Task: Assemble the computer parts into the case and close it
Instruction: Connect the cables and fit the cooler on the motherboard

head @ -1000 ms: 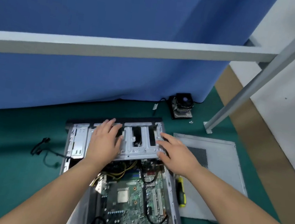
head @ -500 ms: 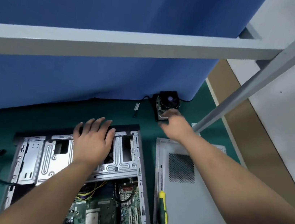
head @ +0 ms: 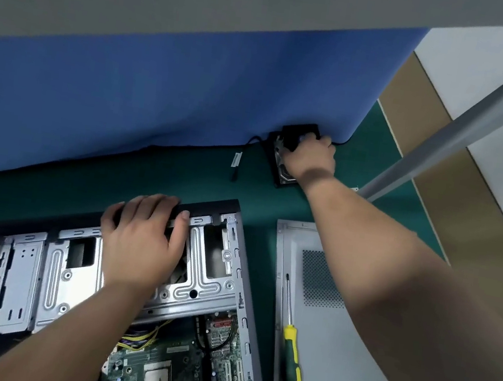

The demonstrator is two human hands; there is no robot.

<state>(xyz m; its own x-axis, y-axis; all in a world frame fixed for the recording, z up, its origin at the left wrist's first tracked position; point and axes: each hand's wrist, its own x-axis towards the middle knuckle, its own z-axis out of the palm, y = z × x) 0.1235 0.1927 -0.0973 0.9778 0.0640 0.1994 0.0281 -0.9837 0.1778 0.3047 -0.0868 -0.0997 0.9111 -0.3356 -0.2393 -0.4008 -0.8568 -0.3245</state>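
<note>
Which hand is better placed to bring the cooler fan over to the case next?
Right. The right hand already grips the cooler fan by the curtain, while the left hand rests on the case.

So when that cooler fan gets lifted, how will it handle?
The cooler looks stiff and probably heavy for its size, given its metal fins. Its cable trails loose, so it may drag. The right hand grips it from above.
</note>
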